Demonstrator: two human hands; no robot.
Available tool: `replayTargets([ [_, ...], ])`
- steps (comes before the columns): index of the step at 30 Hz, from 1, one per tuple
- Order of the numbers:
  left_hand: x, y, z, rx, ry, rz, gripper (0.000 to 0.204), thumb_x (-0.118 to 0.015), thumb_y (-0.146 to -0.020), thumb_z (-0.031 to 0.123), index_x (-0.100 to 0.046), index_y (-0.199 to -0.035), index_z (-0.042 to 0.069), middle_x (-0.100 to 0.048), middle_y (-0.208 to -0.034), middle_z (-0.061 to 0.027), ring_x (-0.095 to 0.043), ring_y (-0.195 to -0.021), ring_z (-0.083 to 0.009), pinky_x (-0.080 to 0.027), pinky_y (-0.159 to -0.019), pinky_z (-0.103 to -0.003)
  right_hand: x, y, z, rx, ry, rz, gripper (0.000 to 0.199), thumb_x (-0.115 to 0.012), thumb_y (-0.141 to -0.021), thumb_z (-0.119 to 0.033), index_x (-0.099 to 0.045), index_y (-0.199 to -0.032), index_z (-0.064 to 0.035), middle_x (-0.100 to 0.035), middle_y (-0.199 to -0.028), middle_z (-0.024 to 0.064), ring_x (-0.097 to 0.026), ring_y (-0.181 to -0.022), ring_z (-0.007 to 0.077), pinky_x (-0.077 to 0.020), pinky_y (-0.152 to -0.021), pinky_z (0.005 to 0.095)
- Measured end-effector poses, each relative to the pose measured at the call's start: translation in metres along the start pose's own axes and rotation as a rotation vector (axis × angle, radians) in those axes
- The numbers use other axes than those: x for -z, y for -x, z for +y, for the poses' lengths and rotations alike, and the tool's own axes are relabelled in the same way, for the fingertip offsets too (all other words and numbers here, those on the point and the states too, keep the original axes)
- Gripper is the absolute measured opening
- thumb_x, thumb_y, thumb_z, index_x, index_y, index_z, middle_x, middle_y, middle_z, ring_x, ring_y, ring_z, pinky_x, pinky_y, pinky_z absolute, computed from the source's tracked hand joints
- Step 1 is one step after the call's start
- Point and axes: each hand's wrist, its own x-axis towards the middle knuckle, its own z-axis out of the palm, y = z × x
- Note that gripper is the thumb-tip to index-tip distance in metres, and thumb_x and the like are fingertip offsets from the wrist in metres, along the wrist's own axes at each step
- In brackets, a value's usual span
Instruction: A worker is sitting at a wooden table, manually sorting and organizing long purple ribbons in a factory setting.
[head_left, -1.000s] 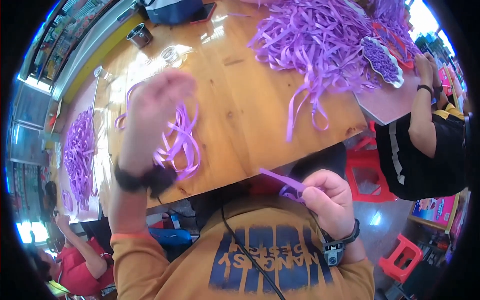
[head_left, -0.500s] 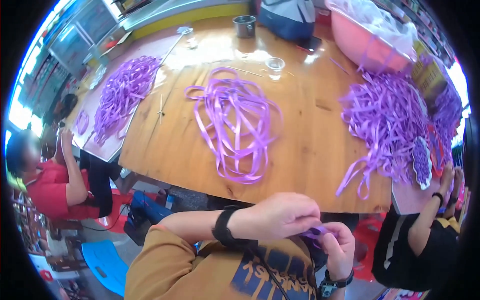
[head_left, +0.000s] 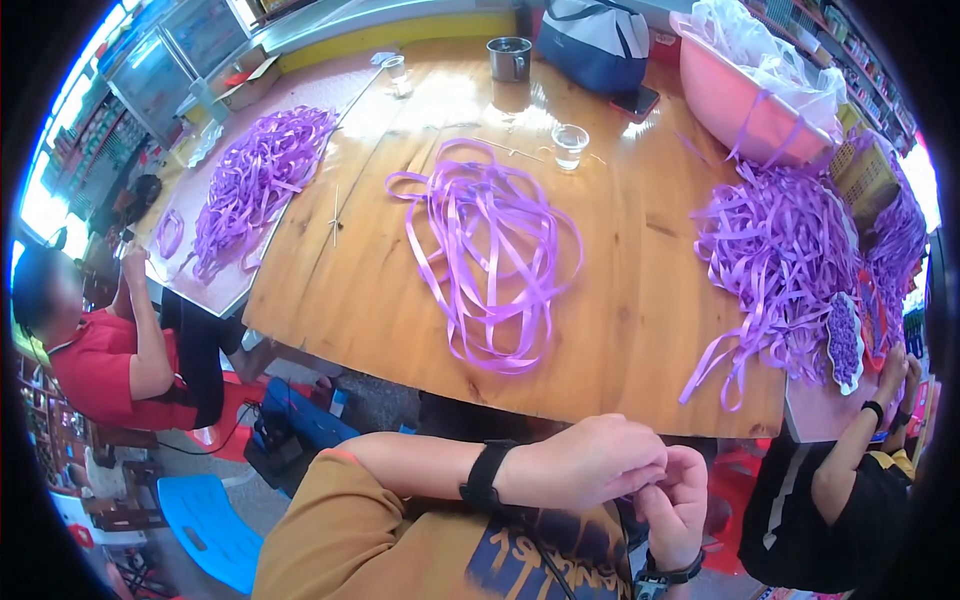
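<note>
Across the wooden table [head_left: 640, 330], loose purple ribbon [head_left: 490, 260] spread within easy reach. Down by the chest, left hand [head_left: 585, 465] curled over right hand [head_left: 675, 500], both closed tight, pinching something tiny. Can't tell what, too hidden.

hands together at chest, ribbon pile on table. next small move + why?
Probably part the hands a little to bring the work into view. The left hand folds over the right hand below the table edge, hiding anything pinched between the fingers. The loose purple ribbon pile lies untouched ahead on the wood.
</note>
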Motion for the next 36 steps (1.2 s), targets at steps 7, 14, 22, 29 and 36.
replayTargets([
  [7, -0.002, 0.003, 0.010, 0.132, 0.144, 0.136, 0.017, -0.060, -0.079, 0.005, -0.053, -0.094, 0.006, -0.058, -0.080, -0.0073, -0.055, -0.073, -0.0267, -0.044, -0.065, -0.034, 0.007, 0.004, 0.002, 0.146, 0.219, 0.039, 0.028, -0.060, -0.077, 0.004, -0.048, -0.101, -0.0046, -0.054, -0.091, 0.0016, -0.048, -0.074, 0.0052, -0.0384, -0.066, 0.0163],
  [14, -0.003, -0.001, 0.009, 0.105, 0.184, 0.010, 0.017, -0.061, -0.079, 0.006, -0.055, -0.095, 0.006, -0.058, -0.079, -0.0081, -0.056, -0.075, -0.0278, -0.044, -0.066, -0.034, 0.008, -0.002, -0.004, 0.255, 0.342, 0.094, 0.016, -0.062, -0.071, 0.008, -0.060, -0.084, -0.0004, -0.053, -0.070, 0.0033, -0.046, -0.059, 0.0079, -0.0336, -0.052, 0.0203],
  [22, 0.019, -0.001, 0.012, 0.014, 0.033, -0.013, 0.022, -0.064, -0.077, 0.007, -0.058, -0.098, 0.003, -0.060, -0.083, -0.0082, -0.056, -0.071, -0.0232, -0.044, -0.066, -0.032, 0.012, -0.013, -0.011, 0.270, 0.313, -0.029, 0.013, -0.063, -0.071, 0.005, -0.061, -0.082, -0.0007, -0.055, -0.068, 0.0043, -0.049, -0.056, 0.0109, -0.0374, -0.051, 0.0224],
  [29, 0.011, -0.005, 0.010, -0.117, -0.157, -0.012, 0.017, -0.065, -0.077, 0.011, -0.059, -0.091, 0.004, -0.058, -0.076, -0.0065, -0.055, -0.065, -0.0225, -0.042, -0.064, -0.032, 0.015, -0.008, -0.011, 0.256, 0.377, -0.051, 0.013, -0.064, -0.071, 0.003, -0.061, -0.082, -0.0019, -0.054, -0.068, 0.0048, -0.049, -0.056, 0.0113, -0.0377, -0.051, 0.0226],
  [36, 0.019, -0.001, 0.011, -0.034, -0.216, -0.087, 0.009, -0.064, -0.077, 0.009, -0.060, -0.084, 0.004, -0.057, -0.071, -0.0078, -0.054, -0.061, -0.0215, -0.042, -0.059, -0.031, 0.016, -0.010, -0.008, 0.217, 0.378, -0.065, 0.012, -0.064, -0.075, -0.001, -0.061, -0.086, -0.0010, -0.057, -0.072, 0.0052, -0.051, -0.059, 0.0113, -0.0394, -0.053, 0.0223],
])
